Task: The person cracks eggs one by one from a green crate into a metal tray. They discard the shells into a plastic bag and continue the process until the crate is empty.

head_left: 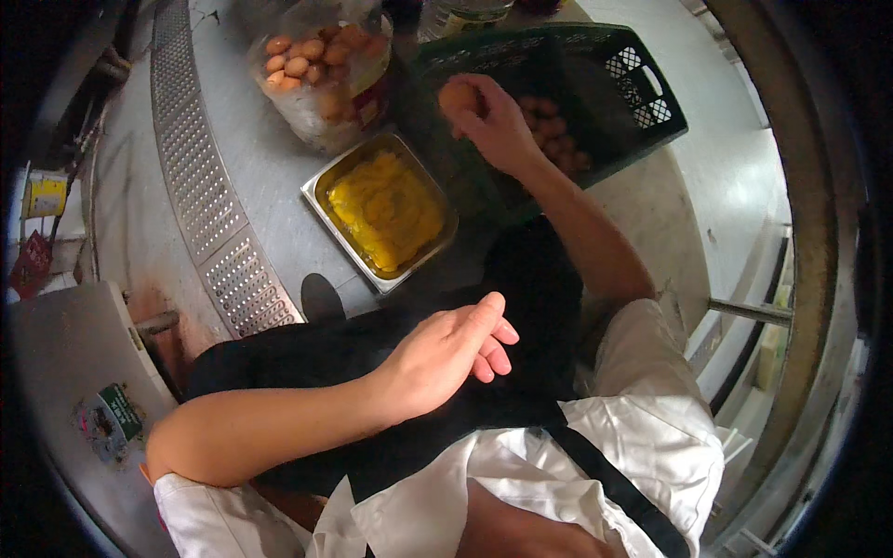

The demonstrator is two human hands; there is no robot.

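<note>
My right hand [499, 129] is raised at the near-left side of a dark green plastic crate [645, 136], with a brown egg [457, 100] held in its fingers. More brown eggs [551, 127] lie low in the crate, partly behind my wrist. My left hand [446, 356] hovers in front of my dark apron [279, 356], thumb on top and fingers curled in. Its palm is turned from view, so anything inside is hidden. Between the hands and the bag stands a square metal pan [342, 238] of yellow cracked egg [387, 209], apart from both hands.
Behind the pan, a clear plastic bag [307, 115] with many brown eggs [296, 66] stands open. A clear container [464, 15] is beyond the crate. A perforated metal drain strip [199, 160] crosses the floor on the left. A grey box-like surface [63, 349] stands at far left.
</note>
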